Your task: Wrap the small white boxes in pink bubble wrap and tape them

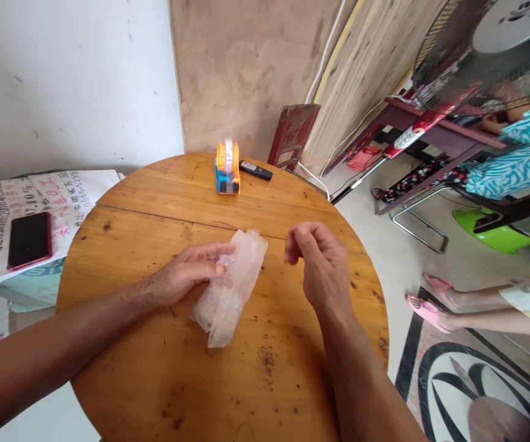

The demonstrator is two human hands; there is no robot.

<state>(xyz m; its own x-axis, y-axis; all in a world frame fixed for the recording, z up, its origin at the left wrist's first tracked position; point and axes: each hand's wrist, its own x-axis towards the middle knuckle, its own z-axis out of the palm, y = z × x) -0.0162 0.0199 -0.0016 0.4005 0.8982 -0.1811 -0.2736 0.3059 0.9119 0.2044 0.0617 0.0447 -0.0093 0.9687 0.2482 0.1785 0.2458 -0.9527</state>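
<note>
A translucent bubble-wrap packet (241,294) lies slantwise on the round wooden table (154,368). My left hand (188,273) rests at its left side, thumb and fingers on the wrap, holding it. What is inside the wrap cannot be made out. My right hand (317,261) is raised to the right of the packet, apart from it, with its fingers curled and thumb pressed against them; whatever it may hold is hidden. Beyond the packet stands an orange and blue tape dispenser (228,169) with a roll of tape.
A black remote-like object (255,170) lies beside the dispenser. A phone (29,240) rests on printed sacks at the left. A red chair back (293,135) stands behind the table. On the right are a fan (476,55) and other people's legs.
</note>
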